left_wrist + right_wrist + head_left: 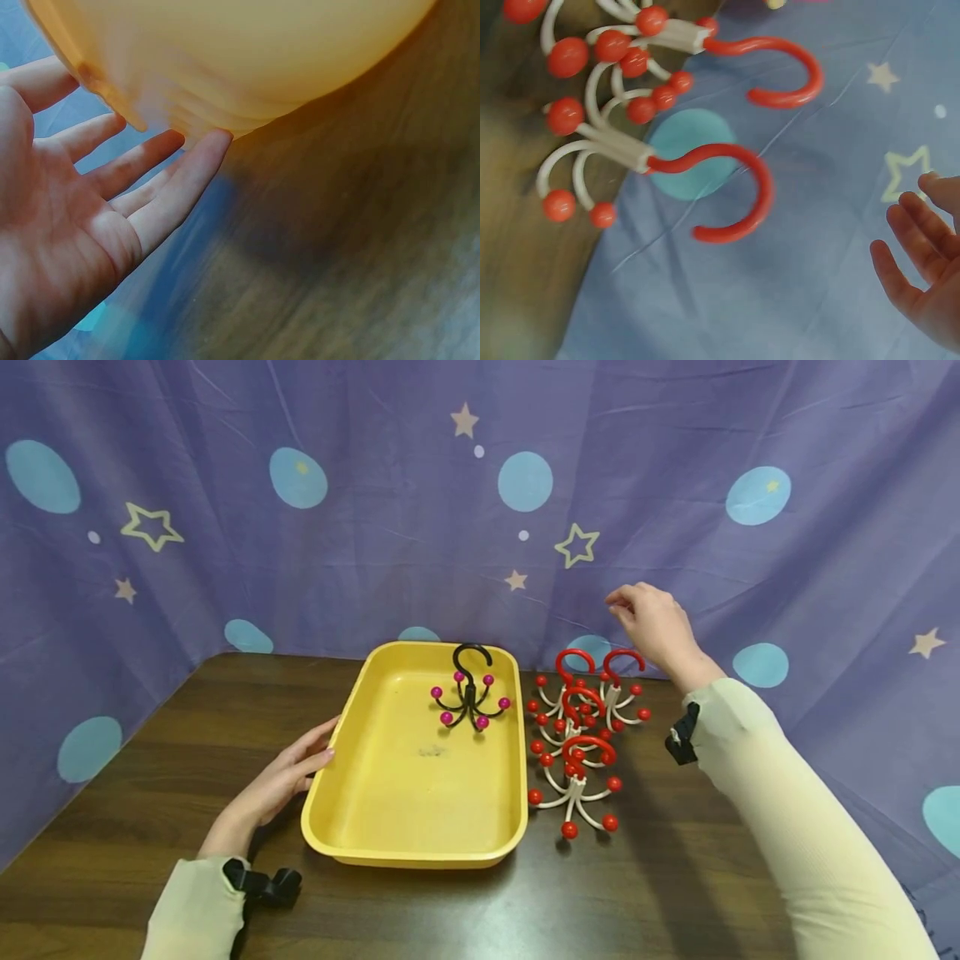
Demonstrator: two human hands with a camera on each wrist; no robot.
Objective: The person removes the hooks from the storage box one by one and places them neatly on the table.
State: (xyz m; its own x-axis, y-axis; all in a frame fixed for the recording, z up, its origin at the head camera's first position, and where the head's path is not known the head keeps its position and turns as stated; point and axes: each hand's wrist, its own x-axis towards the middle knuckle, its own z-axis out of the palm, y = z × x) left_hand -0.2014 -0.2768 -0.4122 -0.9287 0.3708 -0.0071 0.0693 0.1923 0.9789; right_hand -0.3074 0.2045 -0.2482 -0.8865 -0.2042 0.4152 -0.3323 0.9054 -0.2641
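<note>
A yellow tray (pixel 416 793) lies on the table, and my left hand (pixel 288 777) is at its left side. In the left wrist view, the fairly straight fingers (pixel 180 191) touch the tray's outer wall. Inside the tray, towards the far right, stands a black hook rack (pixel 470 697) with curved arms tipped in pink balls. My right hand (pixel 654 622) is raised above several red-and-white hook racks (pixel 576 789) and holds nothing. The right wrist view shows its fingers (pixel 915 236) loosely bent, apart from the nearest red hook (pixel 761 191).
The red-and-white racks stand close together along the tray's right side, their ball-tipped arms overlapping in view. A purple curtain (pixel 420 527) with stars and blue dots hangs behind the brown wooden table (pixel 645 877). Dark straps sit on both sleeves.
</note>
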